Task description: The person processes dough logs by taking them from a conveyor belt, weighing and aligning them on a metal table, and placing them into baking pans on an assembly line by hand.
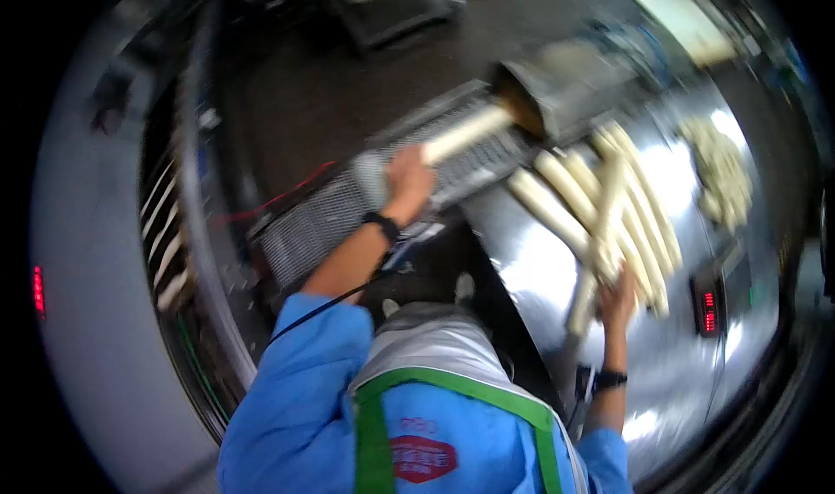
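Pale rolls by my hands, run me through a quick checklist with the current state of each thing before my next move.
1. Left hand at the pale roll above the mesh strip: ok, it is at the near end.
2. That roll's far end lined up with the metal opening: ok; how far inside, cannot tell.
3. Right hand at the piled rolls on the metal table: ok.
4. Piled rolls all lying one way: not ok, one slants across others.
5. Firm grip in both hands: cannot tell, the picture is blurred.
6. Display readable: not ok, red digits are lit but too blurred.
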